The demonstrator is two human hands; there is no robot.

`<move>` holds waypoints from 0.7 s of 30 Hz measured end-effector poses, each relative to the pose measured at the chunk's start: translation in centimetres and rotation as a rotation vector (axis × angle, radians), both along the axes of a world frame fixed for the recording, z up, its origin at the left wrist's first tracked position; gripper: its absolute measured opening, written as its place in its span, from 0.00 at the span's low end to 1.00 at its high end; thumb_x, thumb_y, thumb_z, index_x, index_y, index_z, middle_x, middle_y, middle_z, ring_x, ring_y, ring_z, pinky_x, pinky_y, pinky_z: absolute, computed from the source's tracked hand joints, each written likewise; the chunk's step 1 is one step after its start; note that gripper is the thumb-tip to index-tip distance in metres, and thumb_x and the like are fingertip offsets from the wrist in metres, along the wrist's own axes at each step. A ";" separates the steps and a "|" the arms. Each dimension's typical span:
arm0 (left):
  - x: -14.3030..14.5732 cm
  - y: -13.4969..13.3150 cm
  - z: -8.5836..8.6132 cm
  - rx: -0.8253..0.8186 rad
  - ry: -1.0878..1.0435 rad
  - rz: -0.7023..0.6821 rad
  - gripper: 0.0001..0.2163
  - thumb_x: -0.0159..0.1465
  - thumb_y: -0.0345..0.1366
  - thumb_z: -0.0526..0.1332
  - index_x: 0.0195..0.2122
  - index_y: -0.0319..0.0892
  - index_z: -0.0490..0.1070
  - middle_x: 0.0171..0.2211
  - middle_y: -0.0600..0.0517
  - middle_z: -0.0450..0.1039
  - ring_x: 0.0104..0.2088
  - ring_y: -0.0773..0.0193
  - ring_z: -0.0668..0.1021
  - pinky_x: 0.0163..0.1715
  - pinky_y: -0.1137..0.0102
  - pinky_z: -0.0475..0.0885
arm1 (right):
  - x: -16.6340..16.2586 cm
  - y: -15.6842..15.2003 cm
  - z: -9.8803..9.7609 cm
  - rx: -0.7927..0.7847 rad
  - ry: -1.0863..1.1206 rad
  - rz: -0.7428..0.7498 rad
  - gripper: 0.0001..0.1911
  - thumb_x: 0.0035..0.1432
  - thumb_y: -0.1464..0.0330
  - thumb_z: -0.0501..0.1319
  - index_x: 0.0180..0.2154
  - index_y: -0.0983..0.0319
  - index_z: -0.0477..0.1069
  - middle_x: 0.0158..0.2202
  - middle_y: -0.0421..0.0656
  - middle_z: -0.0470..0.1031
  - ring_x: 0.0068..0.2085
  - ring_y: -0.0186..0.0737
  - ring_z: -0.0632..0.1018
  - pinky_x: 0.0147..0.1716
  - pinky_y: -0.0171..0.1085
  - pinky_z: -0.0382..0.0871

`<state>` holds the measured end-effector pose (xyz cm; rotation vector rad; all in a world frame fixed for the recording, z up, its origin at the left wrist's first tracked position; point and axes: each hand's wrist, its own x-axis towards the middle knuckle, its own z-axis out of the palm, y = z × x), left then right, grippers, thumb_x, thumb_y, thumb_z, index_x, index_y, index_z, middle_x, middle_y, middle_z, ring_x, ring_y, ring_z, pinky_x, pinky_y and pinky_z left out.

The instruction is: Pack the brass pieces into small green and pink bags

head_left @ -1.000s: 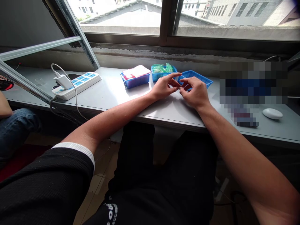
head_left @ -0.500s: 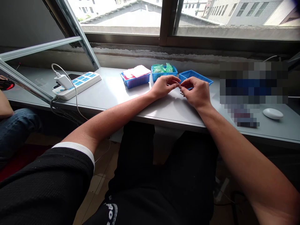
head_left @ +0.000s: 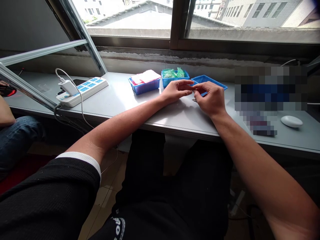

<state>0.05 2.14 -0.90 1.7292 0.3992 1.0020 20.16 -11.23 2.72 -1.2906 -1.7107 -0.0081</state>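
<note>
Trousers in black (head_left: 200,186) are being shown at the bottom centre of the frame, and a black sleeve (head_left: 50,193) edged with a white cuff (head_left: 77,155) is being worn at lower left. At the left edge, another person's knee (head_left: 21,136) in blue jeans is being seen beside the desk (head_left: 120,100). Over the desk, just right of the frame's centre, the left hand (head_left: 176,90) and the right hand (head_left: 211,98) are being held together at the fingertips; whether anything is being pinched there cannot be told. A small dark item (head_left: 194,100) is being glimpsed just below the right hand's fingers; whether it is being gripped cannot be told. A white mouse (head_left: 291,121) is being supported by the desk at right, and a white power strip (head_left: 95,86) at left. Farther back, the right blue tray (head_left: 207,78) is being partly hidden by the right hand, the middle blue tray (head_left: 167,81) is being filled with green plastic (head_left: 171,73), and the left blue tray (head_left: 147,88) with pink and white packaging (head_left: 146,76). Along the top, daylight is being admitted by a window (head_left: 130,20).
</note>
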 end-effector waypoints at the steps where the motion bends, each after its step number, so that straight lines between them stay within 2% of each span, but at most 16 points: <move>1: 0.0 0.0 0.0 0.003 0.011 -0.010 0.28 0.67 0.41 0.91 0.66 0.41 0.90 0.63 0.37 0.95 0.68 0.40 0.94 0.76 0.45 0.87 | 0.1 0.0 0.1 0.009 -0.009 -0.006 0.13 0.70 0.73 0.71 0.46 0.49 0.91 0.49 0.47 0.96 0.49 0.63 0.95 0.60 0.64 0.93; 3: 0.0 -0.2 0.1 0.060 0.062 -0.001 0.29 0.67 0.44 0.91 0.67 0.42 0.91 0.65 0.36 0.95 0.69 0.40 0.94 0.75 0.47 0.88 | 0.4 0.2 0.1 0.061 -0.004 -0.020 0.12 0.71 0.73 0.71 0.46 0.50 0.90 0.48 0.49 0.95 0.48 0.63 0.94 0.59 0.63 0.92; 6: 0.1 -0.9 0.4 0.281 0.184 0.036 0.25 0.70 0.43 0.88 0.67 0.47 0.94 0.73 0.37 0.91 0.76 0.38 0.90 0.78 0.48 0.85 | 1.5 0.8 0.0 0.213 0.016 -0.116 0.11 0.75 0.74 0.68 0.48 0.55 0.90 0.49 0.54 0.94 0.48 0.64 0.92 0.59 0.64 0.91; 7: 0.2 -1.2 0.4 0.370 0.228 0.035 0.22 0.71 0.40 0.87 0.66 0.49 0.95 0.75 0.39 0.90 0.79 0.38 0.88 0.80 0.48 0.83 | 2.0 1.1 -0.1 0.236 0.003 -0.177 0.13 0.76 0.75 0.67 0.49 0.56 0.90 0.51 0.55 0.94 0.50 0.65 0.92 0.63 0.65 0.90; 8: 0.3 -1.6 0.4 0.450 0.271 0.027 0.20 0.71 0.36 0.86 0.64 0.51 0.96 0.77 0.40 0.89 0.80 0.39 0.87 0.84 0.48 0.80 | 2.4 1.3 -0.2 0.231 -0.033 -0.240 0.15 0.75 0.76 0.66 0.50 0.57 0.91 0.53 0.56 0.94 0.57 0.69 0.92 0.69 0.67 0.87; 11: 0.7 -2.5 0.5 0.603 0.366 -0.015 0.18 0.73 0.25 0.80 0.59 0.52 0.99 0.74 0.43 0.92 0.78 0.44 0.89 0.86 0.50 0.78 | 3.2 1.9 -0.5 0.154 -0.085 -0.346 0.15 0.74 0.77 0.68 0.51 0.58 0.92 0.60 0.60 0.92 0.69 0.75 0.87 0.79 0.71 0.80; 14: 0.6 -3.1 0.6 0.629 0.396 -0.007 0.14 0.77 0.24 0.75 0.55 0.47 0.99 0.65 0.43 0.96 0.68 0.47 0.95 0.77 0.55 0.85 | 3.1 2.2 -0.8 0.108 -0.126 -0.344 0.15 0.76 0.75 0.67 0.53 0.55 0.91 0.61 0.59 0.90 0.69 0.74 0.87 0.78 0.73 0.80; 17: 0.2 -3.3 0.8 0.583 0.382 0.070 0.11 0.76 0.25 0.75 0.51 0.44 0.99 0.57 0.44 0.98 0.58 0.49 0.97 0.70 0.57 0.88 | 2.3 2.3 -1.1 0.134 -0.156 -0.276 0.14 0.76 0.74 0.67 0.51 0.53 0.90 0.57 0.56 0.92 0.65 0.72 0.88 0.74 0.72 0.84; 21: -0.1 -3.0 0.7 0.522 0.373 0.161 0.11 0.72 0.25 0.76 0.48 0.45 0.98 0.51 0.48 0.99 0.52 0.52 0.96 0.64 0.60 0.88 | 1.3 2.0 -1.2 0.142 -0.149 -0.144 0.14 0.74 0.74 0.67 0.48 0.53 0.90 0.52 0.53 0.94 0.59 0.69 0.91 0.69 0.68 0.88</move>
